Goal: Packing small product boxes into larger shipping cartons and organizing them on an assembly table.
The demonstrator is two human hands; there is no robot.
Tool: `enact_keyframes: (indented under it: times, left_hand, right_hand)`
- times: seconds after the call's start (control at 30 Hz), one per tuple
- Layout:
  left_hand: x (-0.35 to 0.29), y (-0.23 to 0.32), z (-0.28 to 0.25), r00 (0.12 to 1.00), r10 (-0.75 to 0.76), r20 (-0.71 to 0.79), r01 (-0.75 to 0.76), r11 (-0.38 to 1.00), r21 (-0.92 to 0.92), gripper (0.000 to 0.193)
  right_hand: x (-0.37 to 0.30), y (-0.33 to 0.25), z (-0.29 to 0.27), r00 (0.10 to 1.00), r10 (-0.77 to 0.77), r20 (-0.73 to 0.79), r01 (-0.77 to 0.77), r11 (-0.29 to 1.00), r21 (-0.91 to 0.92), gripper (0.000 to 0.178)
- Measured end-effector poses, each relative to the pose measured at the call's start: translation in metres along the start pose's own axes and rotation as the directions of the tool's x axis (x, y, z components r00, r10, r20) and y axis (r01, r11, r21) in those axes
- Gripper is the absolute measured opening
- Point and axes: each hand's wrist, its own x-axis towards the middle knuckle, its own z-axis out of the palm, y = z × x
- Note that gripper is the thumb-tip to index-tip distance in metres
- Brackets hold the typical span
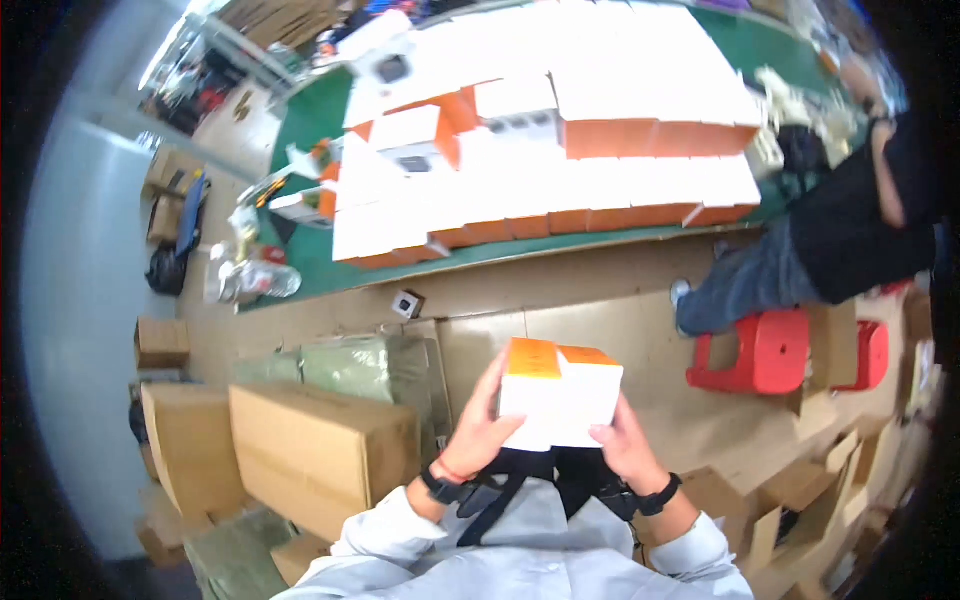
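Our left white box (530,412) and right white box (588,405) sit side by side, long sides running 12 to 6. Our left hand (484,432), half curled, holds on at 9; our right hand (629,446), just as near, does so at 3. The green table (298,127) is toward 12.

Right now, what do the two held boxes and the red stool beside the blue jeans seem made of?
Boxes: probably thin card, smooth-looking, with white and orange faces and straight edges. Stool: likely moulded plastic, evenly red, rounded corners; sheen unclear.
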Motion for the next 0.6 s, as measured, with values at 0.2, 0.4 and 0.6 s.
enact_keyframes:
  times: [0.2,0.4,0.6]
  left_hand:
    - [0.004,0.146,-0.062,0.957,0.051,-0.285,-0.082,0.992,-0.098,0.056]
    - [0.096,0.139,-0.147,0.935,0.073,-0.347,-0.185,0.936,-0.299,0.041]
    - [0.144,0.096,-0.260,0.895,-0.074,-0.440,-0.064,0.955,-0.290,0.041]
  right_hand:
    - [0.081,-0.121,0.098,0.970,-0.136,0.202,0.183,0.955,-0.234,0.082]
    - [0.203,-0.140,0.133,0.979,-0.155,0.129,0.182,0.955,-0.234,0.077]
    - [0.253,-0.122,0.091,0.974,-0.218,-0.065,0.144,0.810,-0.568,0.068]
